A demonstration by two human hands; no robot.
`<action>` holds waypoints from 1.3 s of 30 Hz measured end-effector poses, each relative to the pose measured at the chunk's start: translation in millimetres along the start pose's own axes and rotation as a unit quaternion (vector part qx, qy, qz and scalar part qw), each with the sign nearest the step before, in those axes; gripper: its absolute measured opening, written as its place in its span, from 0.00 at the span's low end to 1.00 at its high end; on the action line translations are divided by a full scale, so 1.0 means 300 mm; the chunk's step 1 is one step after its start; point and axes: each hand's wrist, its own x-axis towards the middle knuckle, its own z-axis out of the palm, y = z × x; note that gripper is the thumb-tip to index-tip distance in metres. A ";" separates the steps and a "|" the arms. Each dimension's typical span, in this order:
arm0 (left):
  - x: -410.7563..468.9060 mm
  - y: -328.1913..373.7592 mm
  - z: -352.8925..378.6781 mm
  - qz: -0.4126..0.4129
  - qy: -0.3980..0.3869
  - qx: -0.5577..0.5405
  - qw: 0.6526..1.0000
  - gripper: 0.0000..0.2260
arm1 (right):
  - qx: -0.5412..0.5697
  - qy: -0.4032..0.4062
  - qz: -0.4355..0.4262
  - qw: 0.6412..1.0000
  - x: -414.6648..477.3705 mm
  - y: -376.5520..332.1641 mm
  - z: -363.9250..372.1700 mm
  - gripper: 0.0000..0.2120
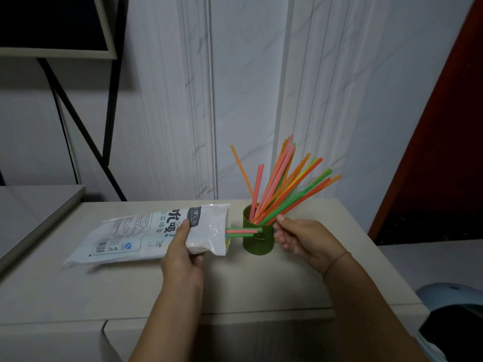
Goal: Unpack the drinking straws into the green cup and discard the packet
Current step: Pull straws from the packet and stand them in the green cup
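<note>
gripping the packet (130, 236) near its open mouth with the left hand (183, 254), thumb on top, forearm reaching in from below. holding the right hand (305, 239) just right of the cup (257, 246), fingers curled, thumb up by the straws (282, 184) fanned inside; cannot tell whether clasping anything. resting the packet flat on the table (261, 288), mouth toward the cup, with straw ends (237, 232) poking out across the cup's front

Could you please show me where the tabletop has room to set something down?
Bare tabletop lies between left hand and right hand, nearer than the green cup, and between the packet and the front edge. It is crowded where straws poke from packet toward cup.
</note>
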 end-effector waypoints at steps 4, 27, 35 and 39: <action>-0.024 -0.003 0.004 0.047 -0.008 0.022 0.999 0.18 | 0.016 -0.049 0.021 0.998 -0.018 0.004 0.037 0.14; 0.048 0.037 -0.018 -0.023 0.015 -0.010 1.000 0.14 | 0.090 -0.011 -0.037 0.995 -0.007 -0.032 0.006 0.07; 0.006 -0.046 0.003 -0.062 0.006 -0.002 0.998 0.09 | 0.127 -0.069 -0.075 0.987 -0.016 0.046 0.164 0.07; 0.009 -0.042 0.001 -0.060 0.004 -0.011 0.998 0.10 | 0.153 -0.045 -0.099 0.982 -0.010 0.041 0.168 0.10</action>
